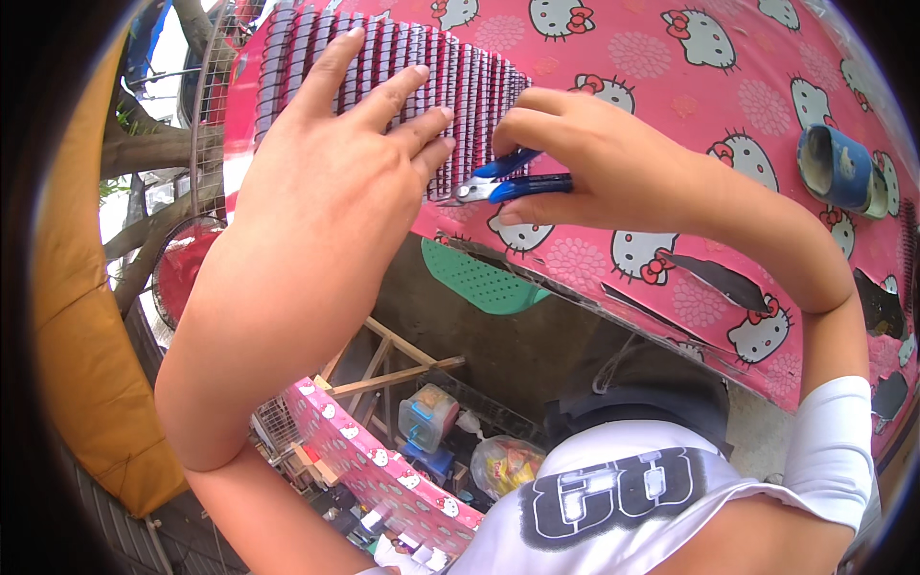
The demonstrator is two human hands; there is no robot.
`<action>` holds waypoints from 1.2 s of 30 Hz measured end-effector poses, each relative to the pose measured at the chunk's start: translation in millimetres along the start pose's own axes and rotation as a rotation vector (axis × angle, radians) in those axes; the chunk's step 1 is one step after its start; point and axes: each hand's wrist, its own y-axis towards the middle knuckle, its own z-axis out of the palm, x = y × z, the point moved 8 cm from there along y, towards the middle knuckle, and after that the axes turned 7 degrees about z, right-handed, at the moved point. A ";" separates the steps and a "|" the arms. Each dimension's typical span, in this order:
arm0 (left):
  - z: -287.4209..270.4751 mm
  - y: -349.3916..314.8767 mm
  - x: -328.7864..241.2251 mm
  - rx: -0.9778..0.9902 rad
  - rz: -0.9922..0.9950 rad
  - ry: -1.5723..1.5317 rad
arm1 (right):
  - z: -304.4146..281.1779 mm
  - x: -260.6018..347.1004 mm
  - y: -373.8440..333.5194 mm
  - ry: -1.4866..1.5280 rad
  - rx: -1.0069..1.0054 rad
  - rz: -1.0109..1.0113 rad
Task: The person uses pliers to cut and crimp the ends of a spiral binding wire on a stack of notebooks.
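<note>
Striped strips point(479, 86), silver-grey and dark with red showing between, lie side by side on the pink, cat-patterned tabletop point(575, 259). Left hand point(340, 158): palm down over the strips, fingers spread. Right hand point(585, 139): at the strips' right side, pinching blue-handled cutters point(479, 190) between thumb and fingers; the metal tip of the cutters lies at the strips' near edge, and whether it touches them cannot be told. Well to the right of the strips is a blue cylindrical container point(839, 168); nearer the person than the strips, lower than the tabletop, is a green perforated plastic piece point(484, 280).
</note>
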 end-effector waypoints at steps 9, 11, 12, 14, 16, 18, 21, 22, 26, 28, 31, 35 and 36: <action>-1.7 4.9 1.6 0.108 0.007 -0.001 | 14.5 -18.5 14.0 0.190 0.146 0.170; 1.9 7.3 0.7 0.045 0.001 0.013 | 23.9 -31.0 7.2 0.471 0.560 0.687; 3.6 7.2 -0.9 0.025 0.011 0.024 | 27.5 -33.1 2.2 0.653 0.528 0.778; 9.7 7.6 -4.0 -0.011 0.051 0.051 | 28.4 -33.0 4.6 0.544 0.495 0.686; 13.4 8.9 -4.4 -0.003 0.062 0.047 | 18.4 -25.7 9.5 0.271 0.284 0.310; 12.9 10.5 -3.6 0.051 0.023 0.018 | 3.0 -19.4 1.3 0.020 0.027 0.064; 11.7 11.9 -3.1 0.056 0.009 0.015 | -3.3 -5.0 -2.9 -0.226 -0.235 -0.229; 10.7 12.0 -3.3 0.058 0.014 0.040 | -3.0 -1.3 -0.6 -0.249 -0.258 -0.269; 9.1 12.5 -4.0 0.100 0.005 0.015 | 13.1 -29.6 15.8 0.263 0.246 0.221; 7.5 13.2 -4.3 0.065 0.007 -0.026 | 22.1 -41.0 12.7 0.468 0.394 0.562; 9.2 14.1 -4.8 -0.005 0.026 -0.025 | 20.5 -42.8 11.8 0.427 0.376 0.564; 9.9 15.1 -7.7 0.111 0.002 0.004 | 1.0 -15.7 0.2 -0.068 -0.052 -0.031; 9.7 15.5 -7.6 0.127 0.000 0.008 | -1.1 -11.1 -3.0 -0.150 -0.109 -0.106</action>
